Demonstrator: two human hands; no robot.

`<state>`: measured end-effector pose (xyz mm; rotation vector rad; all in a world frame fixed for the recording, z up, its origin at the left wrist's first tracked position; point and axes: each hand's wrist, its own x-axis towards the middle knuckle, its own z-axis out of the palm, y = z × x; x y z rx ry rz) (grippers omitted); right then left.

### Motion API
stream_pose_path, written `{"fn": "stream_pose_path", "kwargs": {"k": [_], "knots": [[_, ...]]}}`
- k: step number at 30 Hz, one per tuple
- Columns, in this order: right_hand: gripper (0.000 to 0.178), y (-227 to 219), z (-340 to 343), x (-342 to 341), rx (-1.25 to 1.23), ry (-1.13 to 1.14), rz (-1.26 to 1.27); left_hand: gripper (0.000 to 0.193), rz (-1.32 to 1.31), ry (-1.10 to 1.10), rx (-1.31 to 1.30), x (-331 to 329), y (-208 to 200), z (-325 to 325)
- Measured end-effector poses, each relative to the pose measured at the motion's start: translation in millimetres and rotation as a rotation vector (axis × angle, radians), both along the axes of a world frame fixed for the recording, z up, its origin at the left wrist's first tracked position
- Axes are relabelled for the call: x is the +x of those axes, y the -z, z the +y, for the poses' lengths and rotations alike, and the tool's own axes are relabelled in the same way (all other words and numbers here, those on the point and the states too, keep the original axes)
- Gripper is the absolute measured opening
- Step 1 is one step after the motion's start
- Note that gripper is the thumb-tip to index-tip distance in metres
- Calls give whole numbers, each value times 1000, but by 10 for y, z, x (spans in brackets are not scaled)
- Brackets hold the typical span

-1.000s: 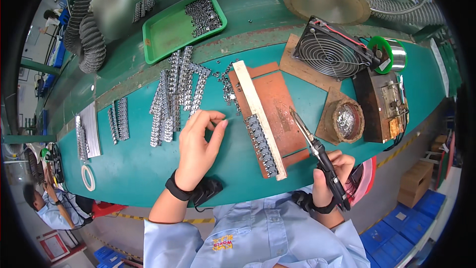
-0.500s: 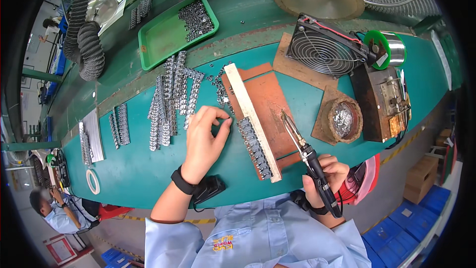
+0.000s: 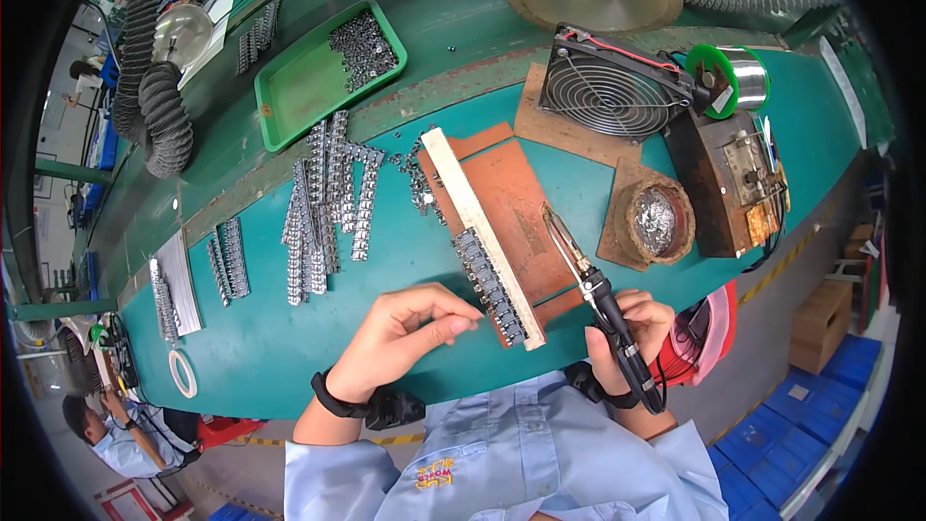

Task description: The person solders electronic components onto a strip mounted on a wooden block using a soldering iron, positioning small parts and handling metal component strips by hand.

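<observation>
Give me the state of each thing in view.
Left hand: thumb and forefinger close together; contents unclear
Right hand: closed around soldering iron
Soldering iron: held tip-forward
Component strip: against pale bar
Green tray: partly filled
Bowl: holding silvery metal
Wire spool: wire wound on
Fan: running or stopped, unclear

Mid-bench lies the board (image 3: 506, 191), the bar (image 3: 482, 239) running down its left side, the component row (image 3: 490, 287) along the bar's near left edge. Left hand (image 3: 400, 330) just left of that row's near end! Across on the right, the soldering iron (image 3: 606, 307) sits in the right hand (image 3: 641, 320), its tip over the board. Further right, the pot (image 3: 687, 224); behind it, the fan (image 3: 612, 92); right of the pot, the box (image 3: 709, 183). Over left, the metal strips (image 3: 301, 232), and behind them the tray (image 3: 297, 92), small parts (image 3: 362, 50) in its right end!
</observation>
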<state>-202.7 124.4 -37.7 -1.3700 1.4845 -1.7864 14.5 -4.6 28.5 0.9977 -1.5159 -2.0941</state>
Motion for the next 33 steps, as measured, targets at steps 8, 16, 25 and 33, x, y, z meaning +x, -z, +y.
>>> {"fn": "stream_pose_path", "kwargs": {"k": [8,16,25,33], "knots": [[44,-10,-10,6,-1,-11,-24,14,31,-105,231,-55,137,281],[45,33,-7,-46,-7,-42,6,26,78,-227,235,-160,259,308],[45,45,-8,-65,-21,-50,-5,31,47,-186,230,-198,237,261],[45,60,-4,-60,-25,-47,-20,33,80,-176,223,-216,255,234]]}}
